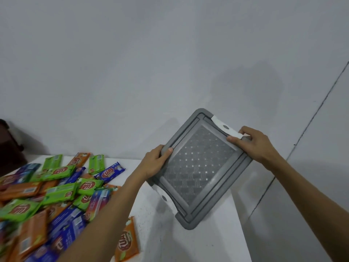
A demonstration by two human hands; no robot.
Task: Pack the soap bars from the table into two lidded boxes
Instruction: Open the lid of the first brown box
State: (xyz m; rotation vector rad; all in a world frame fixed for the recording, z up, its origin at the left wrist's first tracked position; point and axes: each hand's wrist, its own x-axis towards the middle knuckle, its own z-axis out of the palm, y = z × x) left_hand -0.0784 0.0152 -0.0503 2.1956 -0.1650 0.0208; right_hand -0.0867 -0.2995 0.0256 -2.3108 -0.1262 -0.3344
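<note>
Lid: grey lid (198,167) with a woven-pattern centre panel, held in the air, tilted, one corner pointing down over the far right part of the table (207,239). It touches neither the table nor any box.
Left hand: left hand (156,163) grips the lid's left rim, thumb on the top face and fingers curled under the edge.
Right hand: right hand (253,142) pinches the opposite rim, thumb on top and fingers behind, right at the white clip (226,129).
Second clip: a matching white latch (162,195) sits on the lid's lower-left edge; no hand is on it.
Soap bars: the soap bars (56,186) lie loose in a heap on the left of the table, in green, orange and blue wrappers, many overlapping.
Stray bar: one orange bar (126,241) lies apart at the near edge, under the left forearm.
Boxes: neither box is in view, so their fill cannot be told.
Progress (judgement): early. The large heap is unpacked and no bar is in either hand; with both hands on the lid, this looks like opening or setting a lid aside.
Left to do: move the heap into the boxes and fit both lids.
Background: plain grey wall (151,53).
</note>
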